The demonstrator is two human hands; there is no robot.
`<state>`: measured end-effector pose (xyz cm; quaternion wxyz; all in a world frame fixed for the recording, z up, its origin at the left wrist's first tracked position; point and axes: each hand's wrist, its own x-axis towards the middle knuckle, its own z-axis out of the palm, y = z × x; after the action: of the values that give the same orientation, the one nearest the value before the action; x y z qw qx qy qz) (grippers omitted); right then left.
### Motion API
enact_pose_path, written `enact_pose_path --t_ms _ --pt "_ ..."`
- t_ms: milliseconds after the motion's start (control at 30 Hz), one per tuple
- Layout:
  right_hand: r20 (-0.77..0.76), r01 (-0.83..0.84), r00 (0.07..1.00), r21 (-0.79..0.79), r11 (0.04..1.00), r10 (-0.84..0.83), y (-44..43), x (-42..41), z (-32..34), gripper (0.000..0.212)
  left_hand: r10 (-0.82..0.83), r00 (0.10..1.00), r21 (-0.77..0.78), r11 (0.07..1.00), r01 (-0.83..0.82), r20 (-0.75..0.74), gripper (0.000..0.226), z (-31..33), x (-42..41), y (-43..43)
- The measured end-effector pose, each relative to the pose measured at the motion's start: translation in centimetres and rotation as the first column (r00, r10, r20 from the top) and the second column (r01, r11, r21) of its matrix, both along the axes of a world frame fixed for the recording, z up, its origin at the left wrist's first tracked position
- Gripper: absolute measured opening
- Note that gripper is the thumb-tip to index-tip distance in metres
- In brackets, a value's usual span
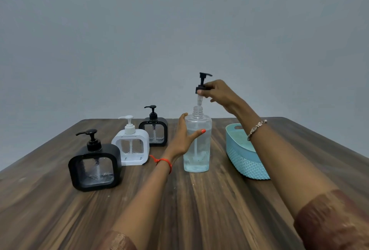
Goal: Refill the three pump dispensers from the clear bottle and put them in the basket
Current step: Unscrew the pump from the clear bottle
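Observation:
A tall clear bottle (197,150) holding pale liquid stands upright mid-table. My left hand (184,137) wraps around its left side. My right hand (216,94) pinches the bottle's black pump head (202,84) and holds it lifted above the open neck, its tube still reaching down inside. Three square pump dispensers stand in a diagonal row at left: a black one (95,168) nearest, a white one (130,146) behind it, and a smaller-looking black one (153,131) farthest back. Each shows only a little liquid at its bottom.
A light blue woven plastic basket (242,156) sits right of the bottle, partly hidden by my right forearm. The dark wooden table (199,209) ends at a far edge just behind the dispensers, with a plain grey wall beyond.

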<state>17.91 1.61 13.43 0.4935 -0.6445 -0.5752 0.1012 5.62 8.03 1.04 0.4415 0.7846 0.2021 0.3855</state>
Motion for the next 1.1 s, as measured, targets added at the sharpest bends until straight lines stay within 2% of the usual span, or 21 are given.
enact_pose_path --t_ms 167,300,433,600,767,900,1000,1100 --pt "-0.139 0.132 0.984 0.143 0.981 -0.112 -0.1 -0.5 2.5 0.030 -0.004 1.000 -0.012 1.000 0.004 0.003 0.081 0.1 -0.1 -0.1" --pt "-0.289 0.248 0.943 0.285 0.926 -0.163 -0.1 -0.6 4.4 0.034 -0.010 1.000 -0.018 1.000 0.010 -0.005 0.082 0.2 -0.2 -0.2" --pt "-0.380 0.340 0.903 0.356 0.870 -0.198 -0.6 -0.4 5.8 0.041 -0.011 1.000 -0.019 1.000 0.011 -0.012 0.083 0.3 -0.2 -0.2" --pt "-0.401 0.364 0.894 0.392 0.845 -0.199 -1.3 -0.4 6.6 0.041 -0.016 1.000 -0.008 1.000 0.016 -0.006 0.080 0.4 -0.2 -0.3" --pt "-0.390 0.365 0.900 0.435 0.823 -0.194 -1.7 -0.6 7.2 0.022 -0.009 1.000 -0.011 1.000 0.009 0.000 0.080 0.3 -0.2 -0.3" --pt "-0.351 0.339 0.919 0.469 0.816 -0.180 -2.1 -0.5 7.5 0.029 -0.002 1.000 -0.001 1.000 0.002 -0.006 0.083 0.2 -0.2 -0.2" --pt "-0.309 0.335 0.933 0.562 0.756 -0.184 -3.3 -0.5 7.9 0.021 0.004 1.000 -0.002 1.000 -0.004 -0.017 0.088 0.2 -0.3 -0.2" --pt "-0.319 0.260 0.947 0.686 0.679 -0.040 -5.2 -0.3 8.2 0.008 0.010 1.000 -0.013 1.000 -0.011 -0.009 0.087 0.3 -0.2 -0.2"
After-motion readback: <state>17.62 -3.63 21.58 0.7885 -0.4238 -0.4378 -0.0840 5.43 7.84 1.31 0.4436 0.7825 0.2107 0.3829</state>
